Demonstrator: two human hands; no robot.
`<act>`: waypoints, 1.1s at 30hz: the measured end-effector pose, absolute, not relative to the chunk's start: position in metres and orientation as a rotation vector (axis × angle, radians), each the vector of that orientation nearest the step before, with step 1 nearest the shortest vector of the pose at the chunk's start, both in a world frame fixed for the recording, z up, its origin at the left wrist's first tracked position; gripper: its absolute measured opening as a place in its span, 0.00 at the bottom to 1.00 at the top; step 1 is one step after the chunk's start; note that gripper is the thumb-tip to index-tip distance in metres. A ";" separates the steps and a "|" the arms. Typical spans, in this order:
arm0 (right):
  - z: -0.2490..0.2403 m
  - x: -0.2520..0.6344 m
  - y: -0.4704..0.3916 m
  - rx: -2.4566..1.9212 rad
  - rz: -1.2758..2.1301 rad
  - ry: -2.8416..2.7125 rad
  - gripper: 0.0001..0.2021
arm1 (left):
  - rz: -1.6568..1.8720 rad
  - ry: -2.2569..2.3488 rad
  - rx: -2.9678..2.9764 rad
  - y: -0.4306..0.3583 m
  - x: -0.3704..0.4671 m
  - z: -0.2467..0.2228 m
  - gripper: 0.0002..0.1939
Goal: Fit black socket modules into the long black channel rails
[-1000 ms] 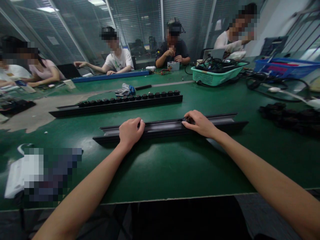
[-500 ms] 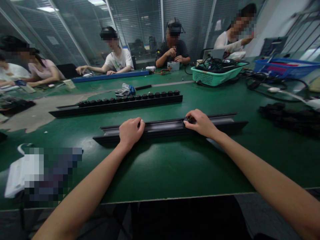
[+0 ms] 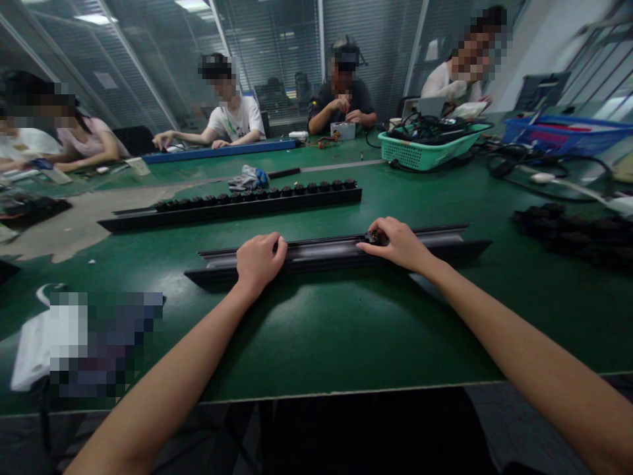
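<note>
A long black channel-shaped rail [image 3: 321, 249] with a pale inner groove lies across the green table before me. My left hand [image 3: 260, 260] is closed over the rail left of its middle, fingers curled round the edge. Further right, my right hand [image 3: 398, 243] pinches a small black part [image 3: 370, 237] with a brownish centre, at the groove. Fingers partly hide this part, and I cannot tell whether it is seated in the rail. Beyond lies a second black rail [image 3: 237, 208], bearing a row of several round black parts.
At right is a pile of black parts [image 3: 573, 231], with cables behind it. A green basket [image 3: 425, 153] and a blue basket [image 3: 568, 137] stand farther back. A white object [image 3: 34, 349] sits front left. Several people sit along the far side.
My right thumb and the small black part have shifted slightly left along the rail. My left hand stays put. The far-right person's raised hand has moved.
</note>
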State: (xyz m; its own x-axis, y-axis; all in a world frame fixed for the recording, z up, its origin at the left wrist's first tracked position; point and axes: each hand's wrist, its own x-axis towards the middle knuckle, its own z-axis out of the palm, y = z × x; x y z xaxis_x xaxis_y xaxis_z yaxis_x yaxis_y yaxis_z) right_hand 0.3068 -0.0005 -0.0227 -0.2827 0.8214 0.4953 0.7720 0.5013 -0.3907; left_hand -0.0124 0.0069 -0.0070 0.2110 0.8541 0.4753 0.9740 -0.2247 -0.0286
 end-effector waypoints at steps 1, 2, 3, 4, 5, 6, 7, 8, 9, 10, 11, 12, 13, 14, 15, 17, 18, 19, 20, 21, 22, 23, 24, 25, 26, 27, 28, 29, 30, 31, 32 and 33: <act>-0.023 0.307 0.000 -1.321 0.085 -2.087 0.17 | -0.524 -1.712 -2.174 0.007 -0.012 -0.007 0.21; -0.023 0.306 0.000 -1.339 0.068 -2.082 0.16 | -0.523 -1.713 -2.179 0.007 -0.012 -0.007 0.21; -0.024 0.306 0.000 -1.354 0.049 -2.076 0.16 | -0.520 -1.715 -2.181 0.007 -0.012 -0.006 0.21; -0.025 0.305 0.000 -1.364 0.031 -2.070 0.15 | -0.515 -1.719 -2.181 0.007 -0.012 -0.006 0.21; -0.026 0.305 0.001 -1.369 0.016 -2.063 0.15 | -0.509 -1.723 -2.178 0.007 -0.012 -0.006 0.21; -0.026 0.304 0.001 -1.372 0.004 -2.056 0.14 | -0.503 -1.725 -2.176 0.006 -0.012 -0.006 0.21; -0.027 0.303 0.001 -1.371 -0.004 -2.049 0.13 | -0.500 -1.723 -2.174 0.006 -0.012 -0.006 0.21; -0.028 0.303 0.001 -1.367 -0.009 -2.042 0.13 | -0.500 -1.720 -2.172 0.007 -0.012 -0.006 0.21; -0.028 0.302 0.000 -1.362 -0.014 -2.036 0.12 | -0.500 -1.716 -2.171 0.007 -0.012 -0.006 0.21; -0.029 0.302 0.000 -1.356 -0.020 -2.032 0.12 | -0.499 -1.713 -2.170 0.007 -0.012 -0.006 0.21; -0.029 0.302 -0.001 -1.349 -0.026 -2.028 0.12 | -0.499 -1.712 -2.170 0.007 -0.012 -0.006 0.21; -0.029 0.301 -0.002 -1.342 -0.032 -2.025 0.11 | -0.499 -1.712 -2.170 0.007 -0.012 -0.006 0.21; -0.029 0.301 -0.002 -1.336 -0.036 -2.021 0.11 | -0.499 -1.714 -2.170 0.007 -0.012 -0.006 0.21; -0.029 0.301 -0.002 -1.331 -0.040 -2.015 0.11 | -0.499 -1.717 -2.170 0.007 -0.012 -0.006 0.21; -0.029 0.301 -0.003 -1.327 -0.042 -2.009 0.10 | -0.503 -1.719 -2.170 0.007 -0.012 -0.006 0.21; -0.029 0.301 -0.003 -1.322 -0.042 -1.998 0.10 | -0.511 -1.719 -2.173 0.006 -0.012 -0.005 0.21; -0.029 0.301 -0.003 -1.322 -0.041 -1.993 0.10 | -0.513 -1.720 -2.175 0.006 -0.012 -0.005 0.21; -0.029 0.302 -0.003 -1.322 -0.039 -1.989 0.10 | -0.513 -1.721 -2.177 0.006 -0.012 -0.005 0.20; -0.029 0.302 -0.003 -1.322 -0.037 -1.987 0.10 | -0.512 -1.724 -2.178 0.006 -0.012 -0.005 0.20; -0.029 0.302 -0.003 -1.322 -0.034 -1.985 0.10 | -0.510 -1.726 -2.180 0.006 -0.012 -0.005 0.20; -0.029 0.302 -0.003 -1.321 -0.034 -1.984 0.10 | -0.508 -1.727 -2.181 0.006 -0.012 -0.005 0.20; -0.028 0.302 -0.004 -1.319 -0.035 -1.983 0.09 | -0.507 -1.726 -2.182 0.006 -0.012 -0.005 0.20; -0.028 0.302 -0.004 -1.319 -0.037 -1.981 0.09 | -0.508 -1.724 -2.182 0.005 -0.012 -0.005 0.21; -0.028 0.302 -0.004 -1.319 -0.040 -1.980 0.09 | -0.507 -1.723 -2.182 0.005 -0.012 -0.004 0.21; -0.027 0.302 -0.004 -1.320 -0.042 -1.979 0.08 | -0.505 -1.725 -2.181 0.005 -0.012 -0.004 0.21; -0.027 0.302 -0.004 -1.323 -0.043 -1.978 0.08 | -0.502 -1.730 -2.179 0.005 -0.012 -0.004 0.21; -0.027 0.302 -0.005 -1.325 -0.043 -1.977 0.08 | -0.500 -1.735 -2.179 0.005 -0.012 -0.004 0.21; -0.027 0.302 -0.005 -1.327 -0.043 -1.976 0.07 | -0.500 -1.738 -2.181 0.005 -0.012 -0.004 0.21; -0.027 0.303 -0.004 -1.326 -0.043 -1.974 0.07 | -0.503 -1.738 -2.185 0.005 -0.012 -0.004 0.21; -0.027 0.303 -0.004 -1.323 -0.045 -1.972 0.07 | -0.508 -1.735 -2.189 0.005 -0.012 -0.004 0.21; -0.027 0.303 -0.004 -1.319 -0.049 -1.970 0.07 | -0.512 -1.733 -2.191 0.005 -0.012 -0.004 0.21; -0.028 0.304 -0.004 -1.315 -0.053 -1.969 0.07 | -0.515 -1.732 -2.191 0.005 -0.012 -0.004 0.21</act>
